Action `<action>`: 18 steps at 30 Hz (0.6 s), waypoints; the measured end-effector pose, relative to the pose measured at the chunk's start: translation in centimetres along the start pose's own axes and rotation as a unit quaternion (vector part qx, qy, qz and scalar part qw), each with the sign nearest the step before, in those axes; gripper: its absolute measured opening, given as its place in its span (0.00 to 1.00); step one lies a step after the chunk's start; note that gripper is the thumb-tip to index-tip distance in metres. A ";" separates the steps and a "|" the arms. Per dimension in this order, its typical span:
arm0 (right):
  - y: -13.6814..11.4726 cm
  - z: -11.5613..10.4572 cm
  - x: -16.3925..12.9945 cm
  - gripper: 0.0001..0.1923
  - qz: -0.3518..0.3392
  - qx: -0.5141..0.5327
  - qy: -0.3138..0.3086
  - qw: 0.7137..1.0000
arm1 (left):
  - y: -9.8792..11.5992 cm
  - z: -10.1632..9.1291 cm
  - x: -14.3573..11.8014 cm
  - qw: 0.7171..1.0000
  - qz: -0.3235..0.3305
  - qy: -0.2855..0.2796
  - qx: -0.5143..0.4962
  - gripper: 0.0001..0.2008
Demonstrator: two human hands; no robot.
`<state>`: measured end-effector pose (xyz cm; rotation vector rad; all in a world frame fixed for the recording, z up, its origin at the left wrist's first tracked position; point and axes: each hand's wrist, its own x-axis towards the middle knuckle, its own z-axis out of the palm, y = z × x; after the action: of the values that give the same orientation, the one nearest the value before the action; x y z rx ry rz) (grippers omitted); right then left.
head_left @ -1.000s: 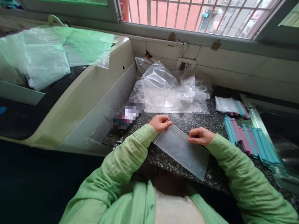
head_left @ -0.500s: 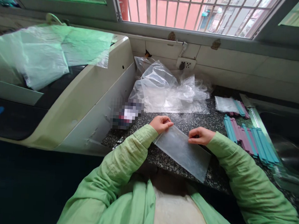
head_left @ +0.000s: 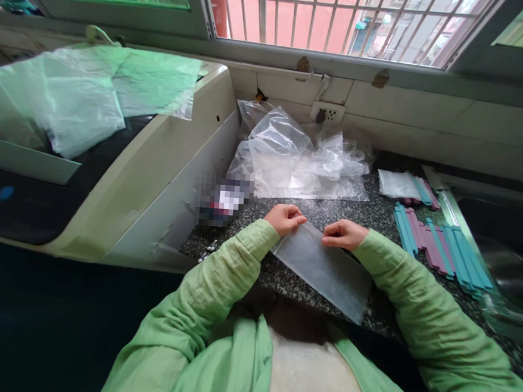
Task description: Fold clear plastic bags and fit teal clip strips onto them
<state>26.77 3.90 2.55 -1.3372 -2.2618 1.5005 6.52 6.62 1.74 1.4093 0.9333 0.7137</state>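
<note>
A flat, clear plastic bag [head_left: 323, 272] lies slantwise at the front edge of the speckled dark counter. My left hand [head_left: 285, 219] pinches its upper left corner between thumb and fingers. Along the far edge of the bag, my right hand [head_left: 343, 233] is closed, thumb against fingertips, gripping that edge. The two hands are a short gap apart. No contents can be made out inside the bag.
Crumpled clear plastic bags [head_left: 300, 157] are heaped by the wall. Teal and purple strips [head_left: 446, 245] and a small filled packet [head_left: 399, 185] lie beside the sink [head_left: 508, 249]. A washing machine [head_left: 156, 171] with plastic sheets [head_left: 84, 100] stands left; a blurred object [head_left: 225, 199] sits near it.
My right hand has slid left along the bag's far edge, closer to my left hand. The left hand keeps its pinch on the corner; the view has shifted slightly.
</note>
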 end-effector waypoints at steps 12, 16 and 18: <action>-0.1 -0.1 -0.5 0.26 -0.003 -0.025 -0.017 1.000 | 0.0 0.3 -0.2 1.000 -0.005 -0.012 0.003 0.10; -0.6 -0.2 -0.1 0.24 -0.013 -0.034 -0.014 0.999 | 0.0 0.4 -0.2 1.000 0.004 -0.015 -0.008 0.11; -1.0 -0.1 0.3 0.24 -0.019 -0.029 -0.006 0.999 | 0.2 0.4 -0.2 1.000 0.001 -0.017 -0.013 0.10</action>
<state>26.02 4.07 3.27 -1.2961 -2.3425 1.4455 6.79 6.26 1.90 1.3962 0.8926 0.6994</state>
